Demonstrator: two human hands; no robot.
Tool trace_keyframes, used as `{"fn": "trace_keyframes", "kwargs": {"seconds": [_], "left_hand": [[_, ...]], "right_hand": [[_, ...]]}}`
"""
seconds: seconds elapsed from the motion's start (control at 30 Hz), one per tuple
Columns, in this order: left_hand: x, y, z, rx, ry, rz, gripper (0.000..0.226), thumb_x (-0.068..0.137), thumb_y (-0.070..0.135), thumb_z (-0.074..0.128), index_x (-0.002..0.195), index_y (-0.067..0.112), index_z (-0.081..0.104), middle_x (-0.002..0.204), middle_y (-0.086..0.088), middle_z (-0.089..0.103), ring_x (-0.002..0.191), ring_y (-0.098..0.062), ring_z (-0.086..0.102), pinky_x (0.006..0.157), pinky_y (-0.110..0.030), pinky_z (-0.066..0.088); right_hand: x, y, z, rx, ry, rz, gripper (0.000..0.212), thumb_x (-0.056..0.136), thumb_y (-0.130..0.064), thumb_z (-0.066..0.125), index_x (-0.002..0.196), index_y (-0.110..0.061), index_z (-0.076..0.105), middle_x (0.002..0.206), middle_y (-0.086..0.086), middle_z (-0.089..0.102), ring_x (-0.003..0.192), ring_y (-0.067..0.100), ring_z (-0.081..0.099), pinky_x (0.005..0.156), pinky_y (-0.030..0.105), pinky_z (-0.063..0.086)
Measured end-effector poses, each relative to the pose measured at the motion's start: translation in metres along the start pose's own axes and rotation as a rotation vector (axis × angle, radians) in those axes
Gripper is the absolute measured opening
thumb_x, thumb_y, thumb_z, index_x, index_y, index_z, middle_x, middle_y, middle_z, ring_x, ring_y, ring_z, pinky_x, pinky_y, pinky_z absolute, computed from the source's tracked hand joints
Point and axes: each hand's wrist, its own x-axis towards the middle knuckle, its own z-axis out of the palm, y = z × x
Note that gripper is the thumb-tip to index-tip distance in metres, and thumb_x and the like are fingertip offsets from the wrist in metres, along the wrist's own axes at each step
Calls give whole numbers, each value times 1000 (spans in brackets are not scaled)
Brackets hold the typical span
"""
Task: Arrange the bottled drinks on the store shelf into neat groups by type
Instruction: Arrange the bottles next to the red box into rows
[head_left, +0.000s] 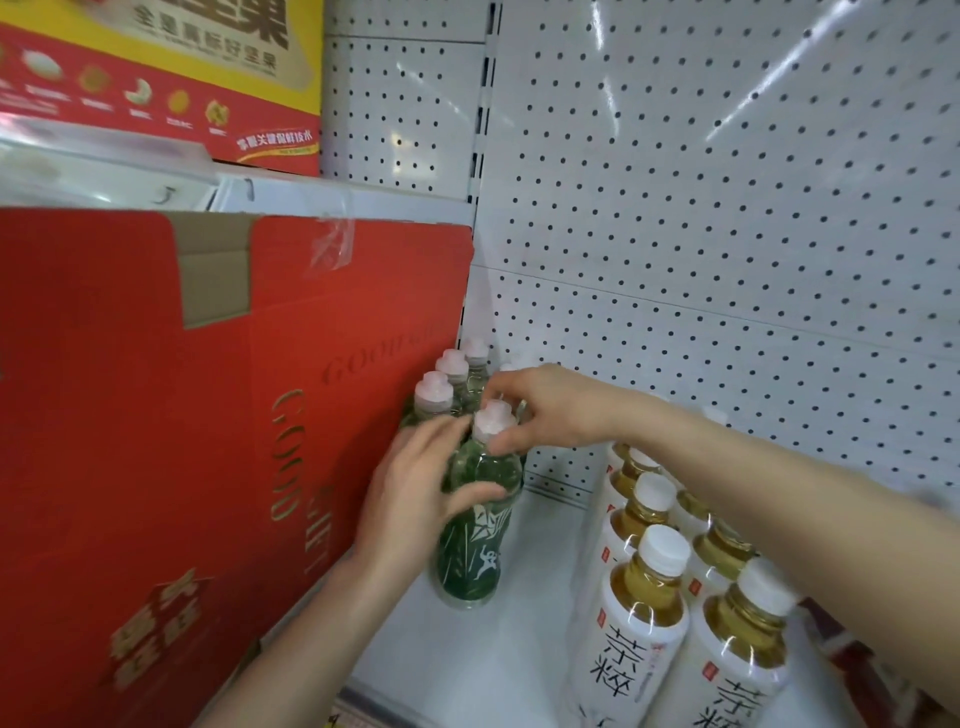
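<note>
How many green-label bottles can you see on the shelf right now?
4 clearly: the front green bottle held by the left hand and right hand, plus three caps behind it beside the red box at. More may be hidden behind the hands.

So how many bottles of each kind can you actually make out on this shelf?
Green bottles: 4, with more possibly hidden behind them
Tea bottles: at least 5, with more partly hidden
Total: at least 9
</note>
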Motion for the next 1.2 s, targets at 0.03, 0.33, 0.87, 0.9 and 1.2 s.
{"fn": "trace_keyframes", "kwargs": {"seconds": [0.03, 0.33, 0.87, 0.9, 1.2], "left_hand": [[0, -5, -7, 26, 103, 4, 69, 75, 60, 58, 128, 15, 61, 124, -1, 62, 108, -19, 52, 93, -20, 35], [47, -13, -18, 90, -99, -143, 56, 100, 10, 48, 153, 14, 27, 153, -11, 38, 138, -31, 40, 110, -40, 32], [59, -16, -17, 252, -71, -81, 40, 95, 16, 60, 135, 16, 54, 121, -12, 59, 110, -36, 56, 85, -39, 41], [59, -17, -16, 249, -75, -79, 43, 95, 17, 59, 137, 16, 52, 123, -11, 59, 111, -36, 56, 87, -40, 42], [43, 0, -21, 190, 16, 1, 47, 95, 14, 59, 140, 7, 50, 140, -13, 52, 127, -32, 49, 105, -39, 37]], "right_hand": [[2, 0, 1, -33, 25, -10, 47, 85, -40, 73, 122, -17, 57, 109, 0, 62, 89, 16, 58, 76, 28, 46], [12, -1, 4, -104, 82, 65, 48, 88, -38, 69, 127, -13, 55, 119, 6, 63, 95, 19, 57, 66, 22, 40], [11, -6, 5, -8, 93, 170, 56, 88, -35, 72, 135, -12, 53, 80, -9, 58, 69, 10, 72, 44, 11, 41], [11, -5, 6, -2, 110, 172, 55, 87, -33, 72, 134, -11, 54, 77, -10, 57, 69, 10, 72, 45, 12, 43], [-19, -6, -9, -36, 151, 183, 61, 93, -47, 61, 145, -24, 40, 118, 2, 65, 85, 15, 68, 83, 31, 52]]}}
